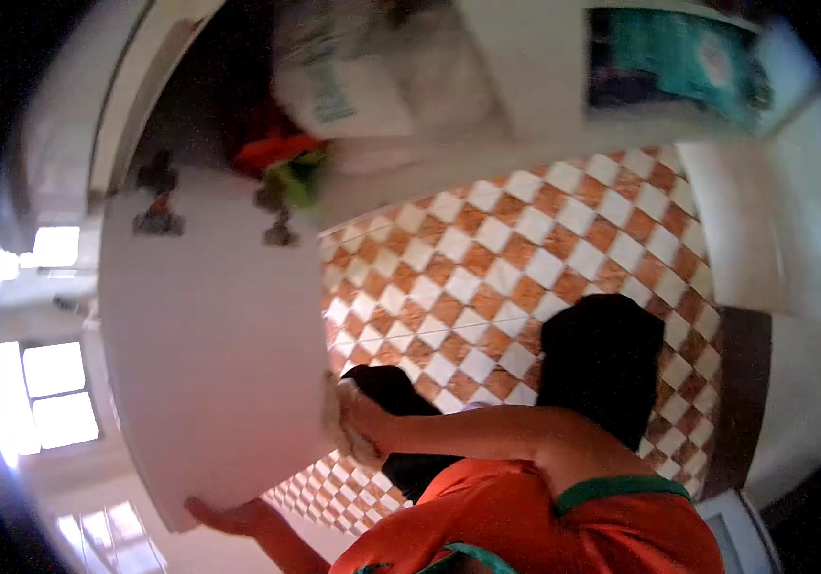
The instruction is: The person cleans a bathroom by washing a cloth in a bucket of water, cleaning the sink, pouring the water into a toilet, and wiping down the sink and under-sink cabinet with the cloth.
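Note:
A white panel [219, 335], which looks like an open cabinet door, fills the left-middle, with two dark hinge-like fittings [160, 206] near its upper end. At its lower left corner, my left hand [219, 518] grips the edge, thumb over the face and the other fingers mostly hidden. My right hand [364, 421] is closed on a pale cloth [341, 416], pressed to the door's right-hand edge. The cloth is blurred and partly covered by the fingers.
Shelves above hold a pale printed bag [353, 91], red [276, 151] and green [297, 177] items, and teal fabric [683, 57]. An orange-and-white checkered floor [487, 258] lies below. Bright windows [52, 392] are at the far left; a brown panel [745, 402] stands right.

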`<state>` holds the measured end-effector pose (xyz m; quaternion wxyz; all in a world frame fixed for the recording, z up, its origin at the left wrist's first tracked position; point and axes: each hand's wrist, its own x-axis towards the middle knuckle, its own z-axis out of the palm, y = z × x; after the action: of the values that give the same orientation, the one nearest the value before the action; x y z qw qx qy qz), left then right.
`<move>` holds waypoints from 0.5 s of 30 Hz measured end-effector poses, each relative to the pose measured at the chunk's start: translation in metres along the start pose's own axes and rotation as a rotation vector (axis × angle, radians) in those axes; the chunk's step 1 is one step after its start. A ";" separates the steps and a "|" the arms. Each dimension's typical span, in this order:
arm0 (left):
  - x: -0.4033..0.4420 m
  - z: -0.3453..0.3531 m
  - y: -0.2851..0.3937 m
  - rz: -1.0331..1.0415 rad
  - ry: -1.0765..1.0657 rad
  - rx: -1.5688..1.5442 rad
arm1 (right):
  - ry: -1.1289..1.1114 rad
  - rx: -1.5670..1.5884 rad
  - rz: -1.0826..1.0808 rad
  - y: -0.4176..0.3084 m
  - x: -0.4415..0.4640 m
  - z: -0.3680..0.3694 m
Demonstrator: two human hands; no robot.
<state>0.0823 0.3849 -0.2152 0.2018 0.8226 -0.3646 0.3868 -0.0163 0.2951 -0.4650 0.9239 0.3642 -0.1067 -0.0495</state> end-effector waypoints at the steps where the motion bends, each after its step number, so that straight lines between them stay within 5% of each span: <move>1: 0.005 -0.003 0.037 -0.337 -0.100 -0.654 | 0.134 -0.632 -0.073 0.011 -0.020 0.039; 2: 0.010 -0.006 0.073 -0.741 0.033 -1.271 | 0.145 -0.706 -0.203 0.019 -0.025 0.053; 5: 0.012 -0.004 0.029 -0.571 0.072 -1.081 | 0.271 -0.864 -0.334 0.041 -0.053 0.119; 6: 0.012 0.003 0.000 -0.204 0.046 -0.451 | 0.342 -0.893 -0.322 0.038 -0.038 0.088; 8: 0.014 0.009 -0.010 0.177 0.021 0.171 | 0.414 -0.913 -0.319 0.039 -0.027 0.065; 15: 0.015 0.008 0.015 0.285 0.114 0.024 | 0.634 -0.815 -0.165 0.053 -0.051 0.101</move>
<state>0.0817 0.3640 -0.2072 0.1552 0.7416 -0.4610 0.4621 -0.0888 0.2756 -0.3649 0.9706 -0.0206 0.2351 -0.0471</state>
